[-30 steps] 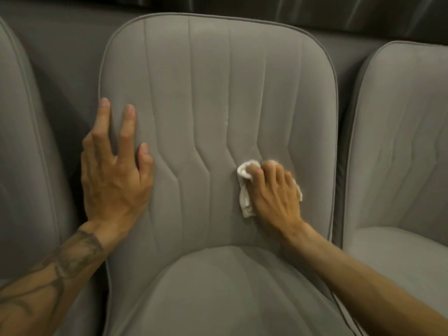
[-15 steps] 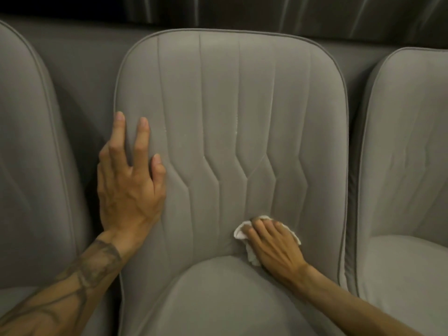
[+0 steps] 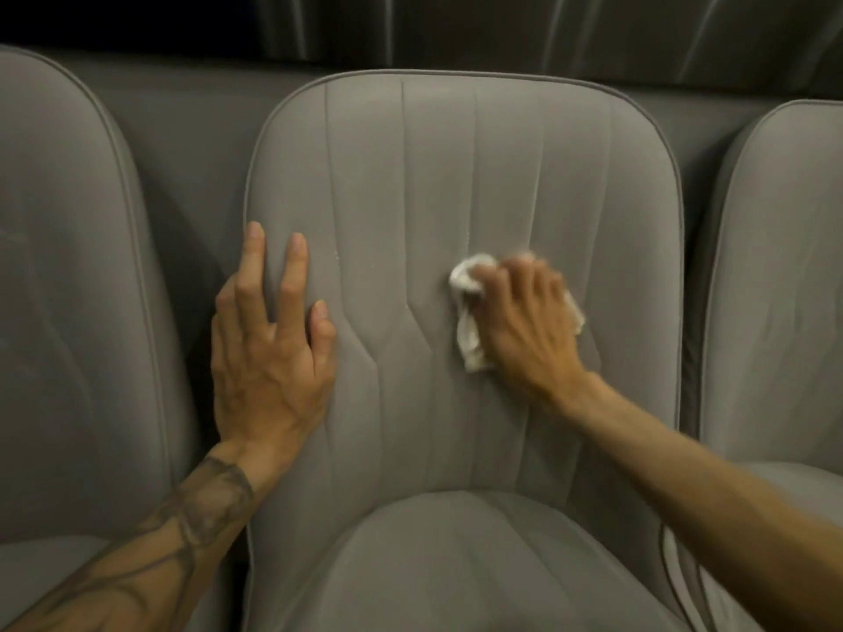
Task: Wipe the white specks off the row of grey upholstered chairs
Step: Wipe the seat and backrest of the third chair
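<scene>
A: What could go wrong on the middle chair (image 3: 438, 175)?
B: Your left hand (image 3: 269, 358) lies flat, fingers spread, bracing its left edge — lean hard and the back may rock. White specks (image 3: 336, 256) sit in the seam just right of those fingers; a fast pass may press them deeper. The white cloth (image 3: 470, 339), mid-back, is bunched under the curled fingers of your right hand (image 3: 529, 330), which is blurred.
A: And room?
B: The left chair (image 3: 68, 289) stands just beside the middle one. There's bare backrest above the cloth — the right piping is near, the right chair (image 3: 775, 289) just beyond.
</scene>
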Demonstrator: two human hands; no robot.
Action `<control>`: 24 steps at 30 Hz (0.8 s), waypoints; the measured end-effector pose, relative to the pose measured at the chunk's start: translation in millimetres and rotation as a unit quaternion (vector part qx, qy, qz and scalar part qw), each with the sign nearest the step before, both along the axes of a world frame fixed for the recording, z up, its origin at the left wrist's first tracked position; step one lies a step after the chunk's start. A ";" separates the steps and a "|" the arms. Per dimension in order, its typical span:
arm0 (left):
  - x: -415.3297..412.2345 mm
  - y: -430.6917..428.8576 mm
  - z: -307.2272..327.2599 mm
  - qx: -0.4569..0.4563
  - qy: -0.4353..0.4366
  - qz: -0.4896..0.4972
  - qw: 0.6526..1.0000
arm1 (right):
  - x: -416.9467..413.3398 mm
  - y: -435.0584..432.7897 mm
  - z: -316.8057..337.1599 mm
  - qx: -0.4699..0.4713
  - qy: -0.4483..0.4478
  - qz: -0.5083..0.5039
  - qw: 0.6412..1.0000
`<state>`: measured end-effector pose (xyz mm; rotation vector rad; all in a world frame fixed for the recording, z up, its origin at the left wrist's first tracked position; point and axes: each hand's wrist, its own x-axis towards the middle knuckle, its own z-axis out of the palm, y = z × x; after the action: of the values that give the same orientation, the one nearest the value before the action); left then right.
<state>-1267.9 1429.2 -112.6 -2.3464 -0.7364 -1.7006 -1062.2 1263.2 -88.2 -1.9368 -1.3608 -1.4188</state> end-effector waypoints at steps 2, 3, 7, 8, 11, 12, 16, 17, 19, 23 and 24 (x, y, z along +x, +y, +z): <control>0.3 0.9 0.4 0.003 -0.001 0.003 1.000 | 14.0 12.7 41.6 0.096 0.018 -0.054 0.994; 0.1 1.1 0.1 0.002 -0.001 0.003 1.000 | 14.7 19.4 56.1 0.145 0.038 -0.077 0.986; -0.1 -0.5 0.6 -0.004 -0.001 -0.001 1.000 | -14.0 31.3 28.5 0.113 0.053 -0.041 0.991; -0.3 -1.3 1.2 -0.006 -0.001 -0.002 1.000 | -21.0 25.6 14.8 0.048 0.030 -0.018 0.998; -1.0 -2.0 1.5 -0.008 0.004 -0.004 1.000 | -11.9 13.5 31.4 -0.050 -0.014 0.014 0.999; -0.9 -2.2 1.6 -0.006 0.004 -0.004 1.000 | -5.3 17.7 50.4 -0.024 -0.008 0.004 1.000; -0.9 -0.8 1.3 -0.005 0.001 -0.004 1.000 | 1.6 41.2 95.2 0.165 0.066 -0.064 0.982; -1.0 -0.8 1.4 -0.003 0.003 -0.005 1.000 | -4.7 43.1 81.3 0.167 0.069 -0.062 0.982; -0.8 -0.9 1.5 -0.005 0.003 -0.008 1.000 | -19.1 35.8 41.5 0.081 0.044 -0.033 0.995; -0.8 -0.2 0.9 -0.002 0.004 -0.010 1.000 | -9.9 20.9 45.9 -0.027 -0.017 0.009 0.999; -0.4 0.2 0.6 -0.002 0.003 -0.009 1.000 | -3.4 27.0 66.3 0.008 -0.008 -0.004 1.000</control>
<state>-1268.2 1429.4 -112.0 -2.3662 -0.7208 -1.6993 -1065.6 1290.2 -21.8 -1.9259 -1.3459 -1.4486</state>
